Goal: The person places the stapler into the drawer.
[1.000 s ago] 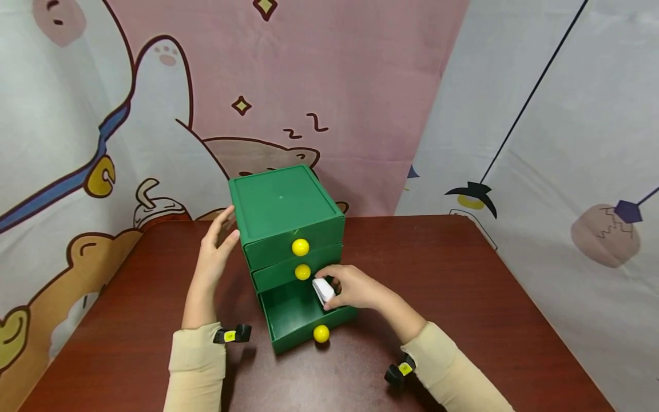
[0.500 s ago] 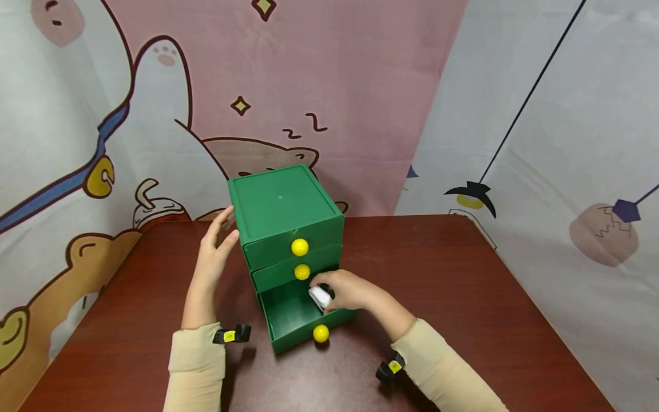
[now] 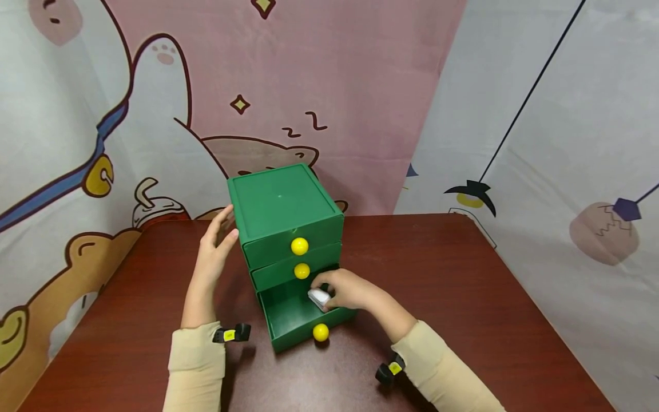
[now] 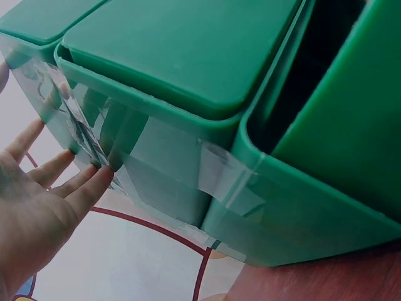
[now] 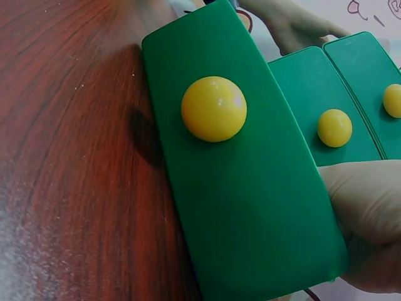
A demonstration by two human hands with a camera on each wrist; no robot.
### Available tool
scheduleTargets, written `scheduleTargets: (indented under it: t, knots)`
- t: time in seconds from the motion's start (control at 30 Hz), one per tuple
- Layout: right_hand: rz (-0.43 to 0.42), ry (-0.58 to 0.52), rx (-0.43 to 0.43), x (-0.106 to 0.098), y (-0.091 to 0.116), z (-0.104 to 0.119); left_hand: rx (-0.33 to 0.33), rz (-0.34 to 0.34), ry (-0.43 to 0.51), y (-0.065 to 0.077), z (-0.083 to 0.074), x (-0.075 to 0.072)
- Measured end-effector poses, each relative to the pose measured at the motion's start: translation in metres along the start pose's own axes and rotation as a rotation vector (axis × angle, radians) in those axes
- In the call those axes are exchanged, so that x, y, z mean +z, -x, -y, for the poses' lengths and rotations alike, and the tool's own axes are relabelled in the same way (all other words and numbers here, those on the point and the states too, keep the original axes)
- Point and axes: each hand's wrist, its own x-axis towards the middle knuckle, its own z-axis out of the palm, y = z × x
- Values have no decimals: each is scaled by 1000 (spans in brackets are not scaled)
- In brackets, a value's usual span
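Note:
A small green cabinet point(image 3: 282, 200) of stacked drawers stands on the table. Its bottom drawer point(image 3: 280, 326) is pulled out, while the upper drawers sit closed. My left hand point(image 3: 210, 254) rests straight fingertips against the cabinet's left side; in the left wrist view, the fingers point(image 4: 88, 191) touch clear tape there. Over the right part of the open drawer, my right hand point(image 3: 352, 290) pinches a small white object point(image 3: 318, 297), low inside; its kind is not plain. In the right wrist view, the drawer front point(image 5: 250, 200) hides the object.
Round yellow knobs mark the drawers, the bottom one point(image 3: 321, 332) jutting toward me. Dark red-brown table point(image 3: 437, 274) surrounds the cabinet. A printed cloth point(image 3: 370, 86) hangs right behind the table.
My right hand has moved slightly left and down with the white object, which now lies lower and flatter in the drawer. My left hand has stayed in place.

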Motion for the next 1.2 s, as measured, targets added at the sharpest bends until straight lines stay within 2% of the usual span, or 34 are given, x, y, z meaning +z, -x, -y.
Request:
scheduleTargets:
  t: [0.27,0.53,0.73,1.0,1.2]
  knots:
    - [-49,-77,-76,1,7,-3,5,-2,-3,1,-2,1]
    - [-214,-128,-147,-3,25,5,16,-2,5,2,-2,1]
    - [-319,-179,-189,2,39,10,8,-2,1,2,-1,1]
    - [-436,-108,-378,19,48,10,8,-1,3,2,-2,1]
    - [-437,-26,-520,28,55,7,13,-1,1,2,-2,1]
